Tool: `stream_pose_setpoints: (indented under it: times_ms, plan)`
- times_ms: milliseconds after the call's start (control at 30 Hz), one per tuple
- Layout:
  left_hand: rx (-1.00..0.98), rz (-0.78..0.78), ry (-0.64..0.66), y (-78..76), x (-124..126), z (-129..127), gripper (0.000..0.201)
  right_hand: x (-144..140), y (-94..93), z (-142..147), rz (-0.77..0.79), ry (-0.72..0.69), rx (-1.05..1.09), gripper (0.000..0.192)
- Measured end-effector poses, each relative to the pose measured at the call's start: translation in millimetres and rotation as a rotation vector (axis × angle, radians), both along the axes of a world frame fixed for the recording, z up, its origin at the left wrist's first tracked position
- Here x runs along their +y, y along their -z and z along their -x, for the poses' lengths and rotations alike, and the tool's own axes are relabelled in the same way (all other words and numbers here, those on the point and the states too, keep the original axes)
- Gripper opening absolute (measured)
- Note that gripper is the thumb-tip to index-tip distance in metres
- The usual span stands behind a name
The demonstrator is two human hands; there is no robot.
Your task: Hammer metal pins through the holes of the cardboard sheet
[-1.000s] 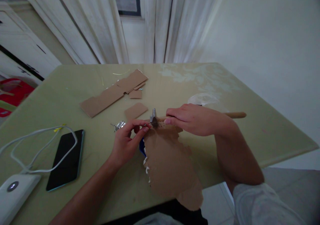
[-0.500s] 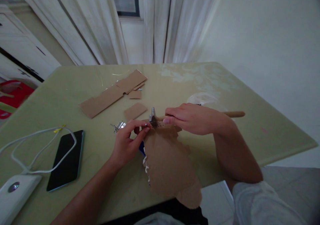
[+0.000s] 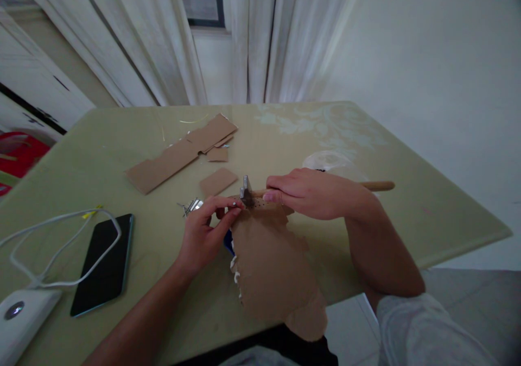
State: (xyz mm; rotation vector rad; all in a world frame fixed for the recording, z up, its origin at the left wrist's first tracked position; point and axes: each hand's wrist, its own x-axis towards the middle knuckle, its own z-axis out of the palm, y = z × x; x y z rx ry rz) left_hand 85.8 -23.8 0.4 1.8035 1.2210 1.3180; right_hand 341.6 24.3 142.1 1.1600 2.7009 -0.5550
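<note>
My right hand (image 3: 311,192) grips a small hammer by its wooden handle (image 3: 376,185), close to the metal head (image 3: 245,189). The hammer head rests at the top edge of a ragged brown cardboard piece (image 3: 271,265) that hangs over the table's near edge. My left hand (image 3: 203,233) pinches something small, likely a nail, at that top edge right beside the hammer head. Something blue (image 3: 228,241) peeks out under the cardboard. A small pile of metal nails (image 3: 192,206) lies just left of my left hand.
On the green table (image 3: 407,192) lie a long cardboard strip (image 3: 179,152), a small cardboard rectangle (image 3: 218,181), a black phone (image 3: 103,263), a white cable (image 3: 52,246) and a white device (image 3: 18,317). A clear plastic bag (image 3: 329,161) sits behind my right hand. White curtains hang behind.
Both hands hold their grip at the cardboard's top edge. The view has shifted slightly; the hammer head sits a touch lower against the cardboard.
</note>
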Motion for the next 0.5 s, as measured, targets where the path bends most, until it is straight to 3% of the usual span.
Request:
stream_pose_setpoints:
  times_ms: [500]
  plan:
    - [0.007, -0.013, 0.000, -1.1, 0.2, 0.6, 0.007, -0.7, -2.7, -0.4, 0.050, 0.021, 0.005, 0.041]
